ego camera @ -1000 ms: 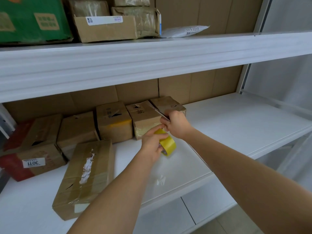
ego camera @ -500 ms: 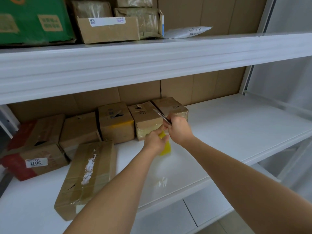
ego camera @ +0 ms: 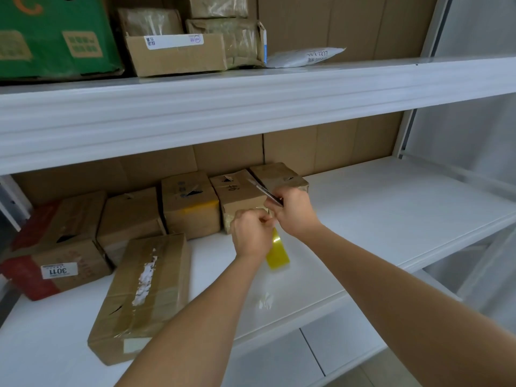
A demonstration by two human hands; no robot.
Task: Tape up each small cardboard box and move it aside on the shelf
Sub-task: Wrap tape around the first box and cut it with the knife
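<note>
Left hand (ego camera: 251,233): pinches yellow tape roll (ego camera: 277,251). Right hand (ego camera: 293,210): grips blade (ego camera: 264,191), apparently to cut tape, before small box (ego camera: 240,196).

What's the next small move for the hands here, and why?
Probably draw the blade held in the right hand across the tape just above the yellow roll. The left hand holds the roll in front of the small box, both fists meet there, and the roll hangs uncut.
</note>
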